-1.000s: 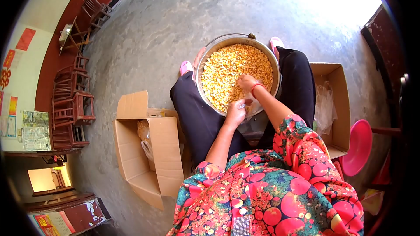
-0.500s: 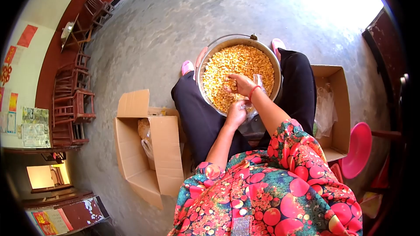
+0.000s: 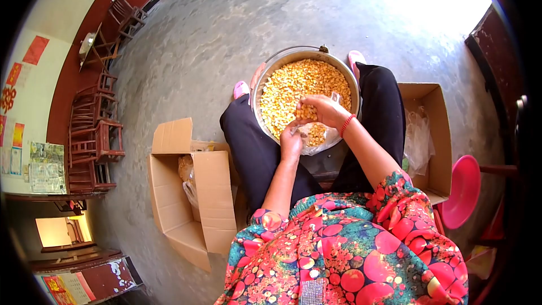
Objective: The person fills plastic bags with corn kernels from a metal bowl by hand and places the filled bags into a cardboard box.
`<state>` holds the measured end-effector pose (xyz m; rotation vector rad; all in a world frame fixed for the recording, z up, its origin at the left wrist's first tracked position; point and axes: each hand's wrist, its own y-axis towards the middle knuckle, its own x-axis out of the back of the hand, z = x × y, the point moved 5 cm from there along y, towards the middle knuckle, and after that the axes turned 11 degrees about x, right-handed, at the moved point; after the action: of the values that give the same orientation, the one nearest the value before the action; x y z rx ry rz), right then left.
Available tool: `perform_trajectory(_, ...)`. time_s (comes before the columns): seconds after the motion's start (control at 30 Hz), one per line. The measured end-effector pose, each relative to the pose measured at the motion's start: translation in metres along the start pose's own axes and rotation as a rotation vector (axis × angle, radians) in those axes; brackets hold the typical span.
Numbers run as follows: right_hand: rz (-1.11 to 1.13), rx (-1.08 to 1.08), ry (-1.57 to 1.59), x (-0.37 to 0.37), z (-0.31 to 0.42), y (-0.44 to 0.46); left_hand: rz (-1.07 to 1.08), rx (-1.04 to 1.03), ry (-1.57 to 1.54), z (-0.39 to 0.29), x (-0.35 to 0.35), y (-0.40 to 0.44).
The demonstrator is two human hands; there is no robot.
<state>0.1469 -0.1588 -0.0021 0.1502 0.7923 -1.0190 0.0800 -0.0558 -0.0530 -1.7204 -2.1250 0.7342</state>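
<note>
A metal pot (image 3: 355, 87) of yellow kernels (image 3: 288, 82) stands between my knees, its wire handle resting at the far side. My left hand (image 3: 291, 140) grips the edge of a clear plastic bag (image 3: 323, 148) over the pot's near rim. Some kernels show inside the bag. Just above the bag's mouth, my right hand (image 3: 326, 110), with a red bracelet at the wrist, is cupped around a handful of kernels.
An open cardboard box (image 3: 214, 197) with a filled bag inside stands on the left. Another cardboard box (image 3: 440, 135) holding clear plastic bags is on the right, beside a pink basin (image 3: 461, 192). Wooden chairs (image 3: 107, 138) line the left wall.
My right hand has dipped into the kernels and come back towards the bag with a handful. The bag is now spread wider, and kernels show in it.
</note>
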Motion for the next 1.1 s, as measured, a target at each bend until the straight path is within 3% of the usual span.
perform_trajectory(0.07, 0.081, -0.011, -0.140, 0.012, -0.014, -0.005, 0.014, -0.080, -0.041, -0.004, 0.000, -0.001)
perform_trajectory(0.1, 0.090, 0.091, -0.461, 0.012, -0.013, -0.007, 0.028, -0.160, -0.081, -0.009, 0.000, -0.002)
perform_trajectory(0.17, 0.186, 0.115, -0.786, 0.010, -0.012, -0.012, 0.017, -0.135, -0.063, -0.009, 0.003, -0.004)
perform_trajectory(0.3, 0.161, 0.161, -1.028, 0.016, -0.007, -0.010, 0.006, -0.088, -0.105, -0.014, 0.003, -0.011)
perform_trajectory(0.37, 0.270, 0.184, -1.310, 0.024, -0.009, -0.009, -0.010, -0.085, -0.118, -0.011, 0.006, -0.009)
perform_trajectory(0.43, 0.336, 0.237, -1.456, 0.023, -0.007, -0.014, -0.033, -0.224, -0.126, -0.017, 0.009, -0.007)
perform_trajectory(0.5, 0.545, 0.286, -1.701, 0.019, -0.011, -0.026, -0.027, -0.243, -0.178, -0.024, 0.008, -0.011)
perform_trajectory(0.57, 0.551, 0.264, -1.787, 0.020, -0.010, -0.029, -0.025, -0.257, -0.232, -0.028, 0.009, -0.014)
perform_trajectory(0.63, 0.528, -0.131, -1.756, 0.032, -0.017, -0.027, 0.010, -0.309, -0.279, -0.032, 0.009, -0.016)
perform_trajectory(0.7, 0.431, -0.115, -1.810, 0.042, -0.019, -0.022, 0.020, -0.315, -0.273, -0.033, 0.007, -0.017)
perform_trajectory(0.77, 0.063, 0.035, -1.910, 0.053, -0.006, -0.016, 0.012, -0.410, -0.229, -0.040, 0.006, -0.020)
perform_trajectory(0.8, -0.172, -0.085, -1.906, 0.041, 0.016, -0.026, 0.013, -0.409, -0.229, -0.040, 0.006, -0.020)
perform_trajectory(0.83, -0.173, -0.086, -1.906, 0.045, 0.015, -0.026, 0.009, -0.407, -0.238, -0.041, 0.007, -0.020)
perform_trajectory(0.9, -0.390, 0.505, -1.732, 0.039, 0.037, -0.032, 0.003, -0.402, -0.245, -0.042, 0.009, -0.021)
perform_trajectory(1.03, -0.418, 0.430, -1.641, 0.033, 0.047, -0.034, 0.073, -0.486, -0.207, -0.052, 0.002, -0.027)
perform_trajectory(1.1, -0.541, 0.539, -1.697, 0.030, 0.052, -0.038, 0.083, -0.507, -0.180, -0.058, -0.002, -0.034)
